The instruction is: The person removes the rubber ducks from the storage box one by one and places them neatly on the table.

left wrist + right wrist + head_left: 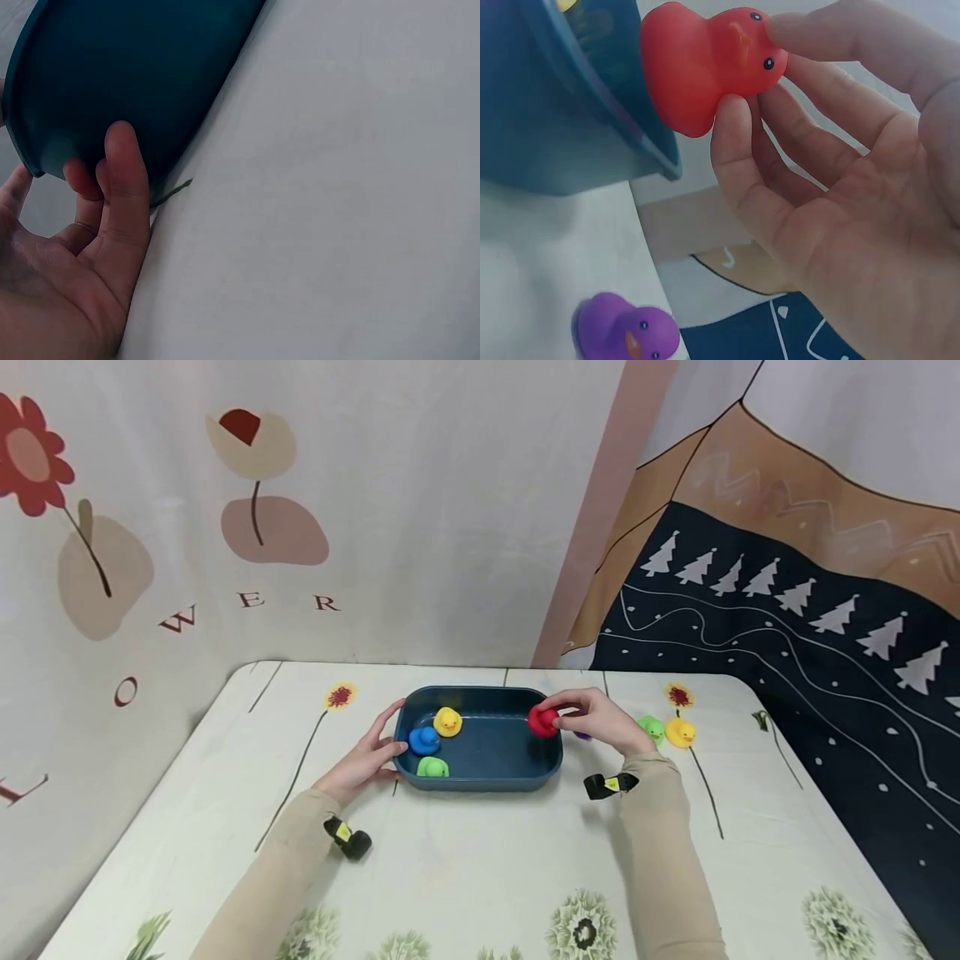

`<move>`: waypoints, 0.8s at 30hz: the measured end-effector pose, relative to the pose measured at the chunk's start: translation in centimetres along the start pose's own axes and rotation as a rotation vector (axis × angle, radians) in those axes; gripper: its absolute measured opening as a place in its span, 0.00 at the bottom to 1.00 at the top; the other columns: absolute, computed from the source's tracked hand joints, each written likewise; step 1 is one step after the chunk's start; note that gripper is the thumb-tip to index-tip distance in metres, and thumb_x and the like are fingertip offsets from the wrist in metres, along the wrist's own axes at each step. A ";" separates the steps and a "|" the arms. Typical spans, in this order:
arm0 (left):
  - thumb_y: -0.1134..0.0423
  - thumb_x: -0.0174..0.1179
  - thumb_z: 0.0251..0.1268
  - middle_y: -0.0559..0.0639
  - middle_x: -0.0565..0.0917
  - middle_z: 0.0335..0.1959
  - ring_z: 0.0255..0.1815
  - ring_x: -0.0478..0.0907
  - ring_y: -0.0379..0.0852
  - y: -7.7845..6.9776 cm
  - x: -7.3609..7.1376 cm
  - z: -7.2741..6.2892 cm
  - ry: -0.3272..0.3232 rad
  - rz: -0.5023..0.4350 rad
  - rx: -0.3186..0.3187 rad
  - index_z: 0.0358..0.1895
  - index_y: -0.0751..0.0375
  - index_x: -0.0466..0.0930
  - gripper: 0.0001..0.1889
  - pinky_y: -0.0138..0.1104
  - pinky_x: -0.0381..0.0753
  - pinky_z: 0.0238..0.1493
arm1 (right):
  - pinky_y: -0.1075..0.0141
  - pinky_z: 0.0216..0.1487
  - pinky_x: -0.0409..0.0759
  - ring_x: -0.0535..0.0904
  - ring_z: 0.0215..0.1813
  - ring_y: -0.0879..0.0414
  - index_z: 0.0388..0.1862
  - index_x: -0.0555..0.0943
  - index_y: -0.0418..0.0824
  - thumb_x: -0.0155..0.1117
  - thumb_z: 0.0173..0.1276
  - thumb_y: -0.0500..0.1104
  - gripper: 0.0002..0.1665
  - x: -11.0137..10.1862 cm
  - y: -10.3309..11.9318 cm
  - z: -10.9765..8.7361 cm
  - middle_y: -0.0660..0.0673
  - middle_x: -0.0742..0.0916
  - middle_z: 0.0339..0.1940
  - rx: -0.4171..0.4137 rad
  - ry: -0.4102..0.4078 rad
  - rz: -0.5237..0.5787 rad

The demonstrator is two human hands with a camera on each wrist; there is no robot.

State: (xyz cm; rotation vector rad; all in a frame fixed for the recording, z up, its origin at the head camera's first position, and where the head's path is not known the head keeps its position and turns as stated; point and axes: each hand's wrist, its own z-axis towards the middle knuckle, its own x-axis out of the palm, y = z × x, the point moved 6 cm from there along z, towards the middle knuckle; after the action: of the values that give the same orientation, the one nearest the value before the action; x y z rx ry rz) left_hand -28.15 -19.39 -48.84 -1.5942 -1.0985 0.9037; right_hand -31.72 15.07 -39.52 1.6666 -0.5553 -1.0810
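A dark blue oblong basin (487, 748) stands on the table, and my left hand (363, 765) grips its left end, thumb at the rim. In the left wrist view, fingers (126, 180) bend against the basin's outer wall. My right hand (598, 720) pinches a red rubber duck (681, 66) by its head, over the basin's right end. Inside the basin, toward the left, sit a yellow duck (447, 722), a blue duck (424, 741) and a green duck (432, 767), the last partly hidden by the near wall.
Just right of the basin lies a purple duck (619, 330), mostly covered by my right hand in the head view. Farther right, another green duck (652, 728) and another yellow duck (681, 732) stand close together. A printed cloth (480, 877) covers the table; patterned curtains hang behind.
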 end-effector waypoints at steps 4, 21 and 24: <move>0.60 0.52 0.73 0.70 0.54 0.73 0.63 0.66 0.65 0.0 0.0 0.0 0.003 0.000 0.002 0.75 0.25 0.43 0.38 0.50 0.75 0.54 | 0.51 0.43 0.77 0.75 0.46 0.41 0.55 0.82 0.38 0.62 0.66 0.37 0.19 -0.5 -0.3 -0.6 0.39 0.79 0.56 0.022 -0.017 -0.012; 0.59 0.52 0.73 0.67 0.47 0.75 0.66 0.62 0.66 -0.1 0.1 0.0 0.015 -0.010 0.005 0.75 0.24 0.42 0.38 0.54 0.72 0.56 | 0.54 0.52 0.78 0.73 0.54 0.40 0.56 0.80 0.33 0.61 0.66 0.34 0.19 -2.5 -1.7 -2.7 0.35 0.79 0.57 0.036 -0.048 0.000; 0.59 0.52 0.73 0.68 0.48 0.75 0.66 0.62 0.66 0.0 0.0 0.0 0.017 -0.012 0.005 0.75 0.24 0.41 0.38 0.54 0.73 0.56 | 0.58 0.51 0.78 0.73 0.55 0.40 0.56 0.80 0.33 0.61 0.66 0.34 0.19 -2.9 -2.1 -3.1 0.35 0.80 0.56 0.048 -0.063 -0.035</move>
State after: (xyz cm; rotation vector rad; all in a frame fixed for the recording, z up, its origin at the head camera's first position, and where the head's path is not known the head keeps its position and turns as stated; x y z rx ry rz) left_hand -28.19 -19.34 -48.83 -1.5869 -1.0914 0.8832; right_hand -30.76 19.61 -40.13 1.6941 -0.5991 -1.1573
